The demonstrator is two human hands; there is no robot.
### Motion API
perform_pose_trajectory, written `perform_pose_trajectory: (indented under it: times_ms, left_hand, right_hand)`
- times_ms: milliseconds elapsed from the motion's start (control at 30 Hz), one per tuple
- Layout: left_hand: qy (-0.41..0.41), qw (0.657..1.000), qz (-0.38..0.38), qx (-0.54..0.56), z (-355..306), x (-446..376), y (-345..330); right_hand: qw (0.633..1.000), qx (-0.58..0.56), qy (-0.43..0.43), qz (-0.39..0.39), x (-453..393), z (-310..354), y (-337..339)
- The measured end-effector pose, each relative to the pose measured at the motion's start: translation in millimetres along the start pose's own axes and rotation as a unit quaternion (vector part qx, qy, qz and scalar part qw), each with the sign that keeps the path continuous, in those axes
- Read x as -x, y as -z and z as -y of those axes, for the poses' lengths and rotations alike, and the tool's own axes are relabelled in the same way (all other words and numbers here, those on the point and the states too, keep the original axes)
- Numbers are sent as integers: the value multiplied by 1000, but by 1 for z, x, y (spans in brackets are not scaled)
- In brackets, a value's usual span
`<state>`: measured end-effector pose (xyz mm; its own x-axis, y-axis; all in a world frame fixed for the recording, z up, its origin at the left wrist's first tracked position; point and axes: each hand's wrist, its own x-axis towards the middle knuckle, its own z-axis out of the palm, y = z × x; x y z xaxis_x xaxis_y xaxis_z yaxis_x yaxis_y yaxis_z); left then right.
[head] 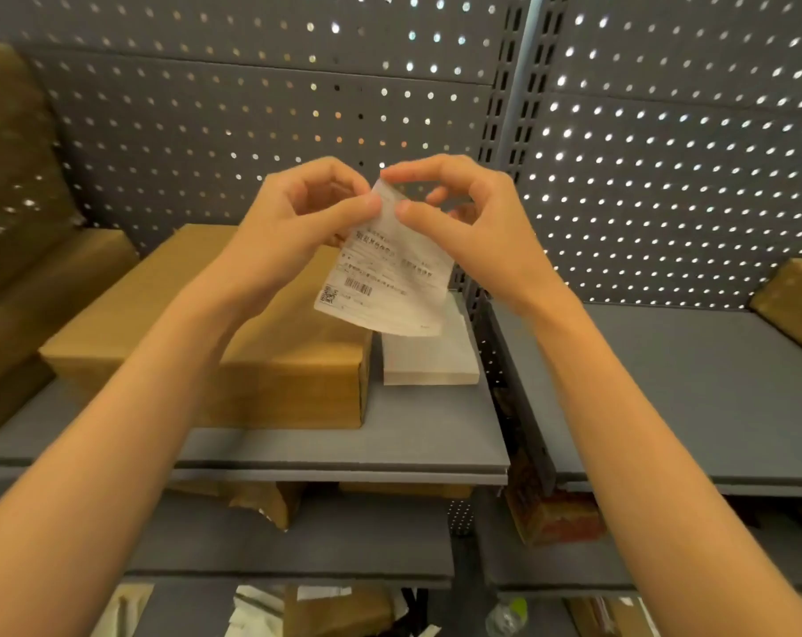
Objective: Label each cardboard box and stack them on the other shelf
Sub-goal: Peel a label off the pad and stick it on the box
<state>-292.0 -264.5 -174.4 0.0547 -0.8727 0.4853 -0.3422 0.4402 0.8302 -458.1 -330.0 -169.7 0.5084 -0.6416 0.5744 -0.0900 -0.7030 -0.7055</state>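
Far left of the big cardboard box [233, 324], more cardboard boxes [17, 250] are piled against the pegboard back [252, 108], blurred at the frame's edge. The big box itself lies flat on the left shelf [390, 443], its top bare of any label as far as I can see.

Above that box's right end, both hands are raised and working on one shipping label [385, 282]. The left hand [298, 218] pinches the label's top corner, thumb and fingertips pressed together on the paper. The right hand [463, 218] pinches the same top edge just beside it, thumb against forefinger, other fingers curled. The sheet hangs down from the two grips, printed side with barcode and QR code facing the camera. It looks as though the backing is being picked apart from the sticker at that corner, though the split itself is too small to see.

Just right of the box, touching or nearly touching its end, sits a stack of label sheets [429, 360]. Further right, past the upright post [509, 144], the other shelf [666, 406] carries one cardboard box [794, 301] at its far end.

So the labelling step is in hand. Next, I'd judge, the backing must come fully away, then the sticker be lowered onto the box's top and smoothed flat before the box moves rightward.
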Motion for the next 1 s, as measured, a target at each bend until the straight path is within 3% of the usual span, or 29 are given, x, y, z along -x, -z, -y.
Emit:
perform_pose_trajectory:
  times_ms: [100, 233, 400, 533, 667, 1000]
  left_hand:
    - [24, 998, -55, 18, 3, 4, 8]
    - [56, 992, -107, 36, 9, 9, 21]
    - [78, 984, -136, 78, 11, 11, 32]
    - [94, 981, -148, 88, 14, 13, 41]
    - [117, 978, -169, 38, 22, 12, 60]
    - [171, 969, -175, -13, 47, 6, 102]
  right_hand:
    - [999, 13, -24, -22, -2, -5, -9]
    - [989, -62, -105, -80, -6, -12, -18]
    - [953, -217, -210, -31, -9, -23, -28]
    - [933, -275, -222, -68, -9, -22, -42]
    - [937, -240, -227, -111, -17, -16, -61]
    - [952, -138, -245, -122, -28, -4, -107]
